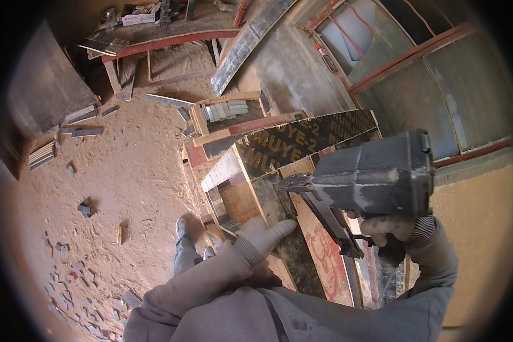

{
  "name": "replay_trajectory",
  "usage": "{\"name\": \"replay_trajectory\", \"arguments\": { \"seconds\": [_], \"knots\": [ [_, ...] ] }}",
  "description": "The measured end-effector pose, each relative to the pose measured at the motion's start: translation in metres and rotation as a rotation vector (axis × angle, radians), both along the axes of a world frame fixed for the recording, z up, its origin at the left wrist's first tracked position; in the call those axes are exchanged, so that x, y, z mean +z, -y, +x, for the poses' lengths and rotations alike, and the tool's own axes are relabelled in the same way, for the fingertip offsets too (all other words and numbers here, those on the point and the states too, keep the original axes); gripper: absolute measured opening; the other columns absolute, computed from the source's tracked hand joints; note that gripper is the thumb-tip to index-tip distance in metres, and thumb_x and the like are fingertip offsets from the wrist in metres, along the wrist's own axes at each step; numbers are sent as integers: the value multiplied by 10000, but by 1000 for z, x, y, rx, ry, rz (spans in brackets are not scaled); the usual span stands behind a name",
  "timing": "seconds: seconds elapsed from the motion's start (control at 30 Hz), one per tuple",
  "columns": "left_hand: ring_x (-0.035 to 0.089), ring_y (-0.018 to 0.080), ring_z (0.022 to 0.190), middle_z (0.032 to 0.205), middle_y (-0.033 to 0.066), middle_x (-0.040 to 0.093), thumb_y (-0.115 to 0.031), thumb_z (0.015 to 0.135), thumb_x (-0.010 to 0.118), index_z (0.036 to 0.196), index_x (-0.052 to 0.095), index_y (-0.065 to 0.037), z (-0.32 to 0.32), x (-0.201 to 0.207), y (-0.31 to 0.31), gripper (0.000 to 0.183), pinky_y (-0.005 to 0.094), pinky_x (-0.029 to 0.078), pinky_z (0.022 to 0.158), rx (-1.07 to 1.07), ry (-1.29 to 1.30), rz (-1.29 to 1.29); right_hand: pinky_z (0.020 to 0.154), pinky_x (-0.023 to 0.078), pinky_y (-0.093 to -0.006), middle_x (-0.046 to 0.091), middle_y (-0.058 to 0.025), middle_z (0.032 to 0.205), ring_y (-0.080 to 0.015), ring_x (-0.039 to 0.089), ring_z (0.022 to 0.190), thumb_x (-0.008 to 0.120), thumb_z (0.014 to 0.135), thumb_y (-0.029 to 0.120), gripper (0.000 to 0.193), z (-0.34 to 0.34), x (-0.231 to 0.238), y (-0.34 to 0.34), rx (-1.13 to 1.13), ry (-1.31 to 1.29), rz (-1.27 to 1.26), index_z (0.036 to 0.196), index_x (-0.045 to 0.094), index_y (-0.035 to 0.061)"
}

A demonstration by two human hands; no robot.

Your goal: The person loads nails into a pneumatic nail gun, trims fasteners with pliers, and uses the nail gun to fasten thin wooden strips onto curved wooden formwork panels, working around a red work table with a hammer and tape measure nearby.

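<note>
My right hand, in a pale glove, is closed around the handle of a black nail gun. The gun's nose points left, low over the top of a plywood box frame. My left hand, also gloved, grips the near-left edge of a dark plywood board on that frame. Its thumb lies across the board, while the other fingers are mostly hidden. Beyond the gun's nose stands a black plywood panel with yellow print, forming the frame's far side.
Behind the frame, strips of nails lie in a wooden tray. A long board leans by the wall, near a cluttered workbench. Wood offcuts are scattered over the sawdust-covered floor. Windows line the right side.
</note>
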State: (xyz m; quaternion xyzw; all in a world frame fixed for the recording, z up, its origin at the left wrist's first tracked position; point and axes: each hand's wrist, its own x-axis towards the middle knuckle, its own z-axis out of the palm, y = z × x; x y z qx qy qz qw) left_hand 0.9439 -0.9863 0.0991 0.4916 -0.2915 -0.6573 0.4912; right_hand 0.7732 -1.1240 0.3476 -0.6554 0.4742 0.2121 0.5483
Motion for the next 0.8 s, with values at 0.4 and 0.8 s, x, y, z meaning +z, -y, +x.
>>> {"name": "replay_trajectory", "arguments": {
  "seconds": [0.4, 0.8],
  "knots": [
    [717, 208, 877, 977, 121, 759, -331, 904, 742, 1189, 690, 25, -14, -9, -23, 459, 353, 561, 780, 57, 348, -391, 501, 461, -288, 604, -14, 593, -121, 569, 506, 636, 996, 216, 282, -20, -3, -18, -5, 6, -116, 775, 646, 40],
    [692, 233, 952, 1058, 108, 733, -245, 865, 739, 1238, 667, -11, -15, -21, -21, 446, 361, 546, 836, -27, 208, -305, 528, 401, -279, 543, 6, 692, -102, 473, 575, 566, 1054, 218, 191, -48, -17, -25, -240, 366, 386, 987, 618, 46]
  ]
}}
